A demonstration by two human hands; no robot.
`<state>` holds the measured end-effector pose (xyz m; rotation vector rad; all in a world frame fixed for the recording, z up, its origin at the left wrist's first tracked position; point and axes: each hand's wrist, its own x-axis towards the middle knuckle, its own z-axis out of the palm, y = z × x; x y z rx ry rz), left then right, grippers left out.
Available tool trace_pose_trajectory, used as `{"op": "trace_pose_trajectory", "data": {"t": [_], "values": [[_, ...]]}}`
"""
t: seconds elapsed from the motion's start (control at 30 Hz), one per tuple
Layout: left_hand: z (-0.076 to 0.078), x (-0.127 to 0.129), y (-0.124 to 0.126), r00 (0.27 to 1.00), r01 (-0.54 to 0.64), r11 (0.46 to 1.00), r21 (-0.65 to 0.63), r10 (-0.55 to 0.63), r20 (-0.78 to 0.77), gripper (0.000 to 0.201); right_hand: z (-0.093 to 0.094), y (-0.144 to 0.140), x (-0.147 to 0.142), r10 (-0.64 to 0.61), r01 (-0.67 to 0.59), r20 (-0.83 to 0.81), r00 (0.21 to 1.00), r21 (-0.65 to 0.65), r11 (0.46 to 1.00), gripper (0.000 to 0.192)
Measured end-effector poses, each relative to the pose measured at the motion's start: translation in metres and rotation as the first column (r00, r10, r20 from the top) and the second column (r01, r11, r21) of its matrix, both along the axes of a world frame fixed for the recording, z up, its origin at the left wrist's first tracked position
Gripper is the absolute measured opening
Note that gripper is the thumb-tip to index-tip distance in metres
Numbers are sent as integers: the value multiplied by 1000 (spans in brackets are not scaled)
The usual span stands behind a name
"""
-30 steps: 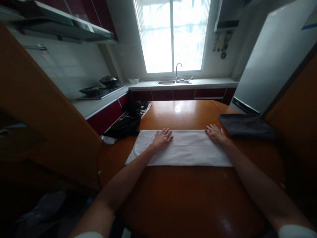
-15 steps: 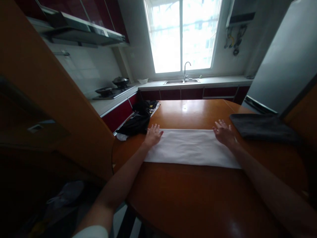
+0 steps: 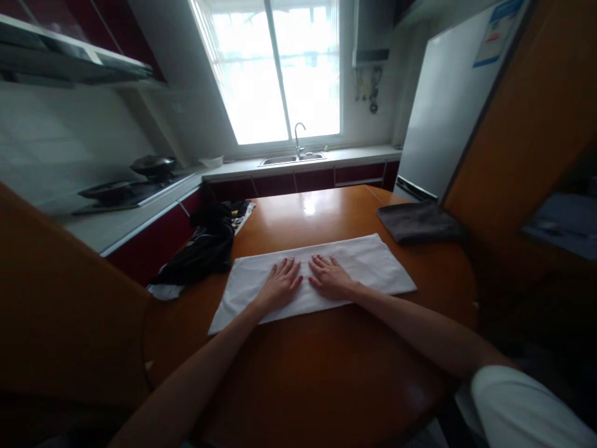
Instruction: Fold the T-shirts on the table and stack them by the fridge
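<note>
While both hands, left [image 3: 280, 287] and right [image 3: 331, 278], lie flat with fingers spread open at the middle of the white cloth [image 3: 373, 264] on the surface [image 3: 326, 373], smoothing is best done by pressing evenly outward toward each end.

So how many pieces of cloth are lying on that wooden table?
3: a white folded cloth under both hands, a dark grey folded cloth at far right, and a black crumpled garment at the left edge.
</note>
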<state>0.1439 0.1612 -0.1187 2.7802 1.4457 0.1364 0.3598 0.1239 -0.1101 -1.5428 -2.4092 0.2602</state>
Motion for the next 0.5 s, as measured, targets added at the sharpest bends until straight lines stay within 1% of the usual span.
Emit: {"op": "trace_pose_trajectory", "data": {"t": [0.23, 0.37, 0.5], "values": [[-6, -3, 9, 1000, -13, 1000, 12, 13, -24, 61, 0, 6, 6, -39, 39, -16, 999, -23, 999, 70], [-10, -5, 14, 1000, -9, 1000, 22, 9, -16, 61, 1, 17, 18, -126, 126, -7, 992, -47, 991, 70], [-10, -5, 15, 1000, -13, 1000, 9, 13, -17, 62, 3, 27, 30, -228, 227, -8, 974, -58, 972, 69]]}}
